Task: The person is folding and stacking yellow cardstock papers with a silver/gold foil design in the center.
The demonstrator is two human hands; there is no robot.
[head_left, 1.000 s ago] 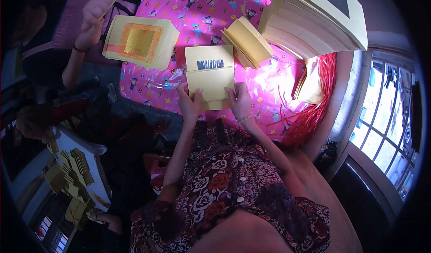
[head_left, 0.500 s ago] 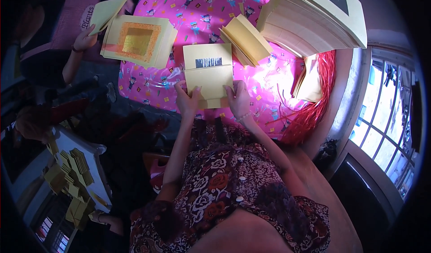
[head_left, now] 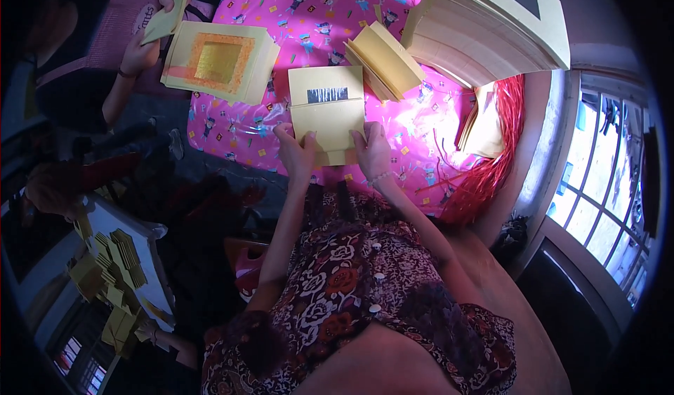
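Note:
A piece of yellow paper [head_left: 327,121] lies flat between my hands, with a crease across its upper part and a streaky dark block above that crease. My left hand [head_left: 298,152] pinches its lower left edge, thumb on top. At the lower right edge, my right hand [head_left: 373,151] grips it the same way. Just beyond, to the right, a folded bundle of yellow paper [head_left: 386,62] rests on the pink patterned table cover [head_left: 242,139]. To the left lies a stack of yellow sheets [head_left: 256,65] with a gold square in an orange border.
A tall yellow paper stack [head_left: 484,34] stands at the far right, beside red shredded strips [head_left: 502,153]. At left, a co-worker's hand [head_left: 140,52] holds folded yellow paper [head_left: 170,19]. More yellow bundles [head_left: 126,255] sit on a white table at lower left.
The co-worker's hands have turned their yellow paper more upright and drawn together around it. My hands and the paper between them have barely shifted.

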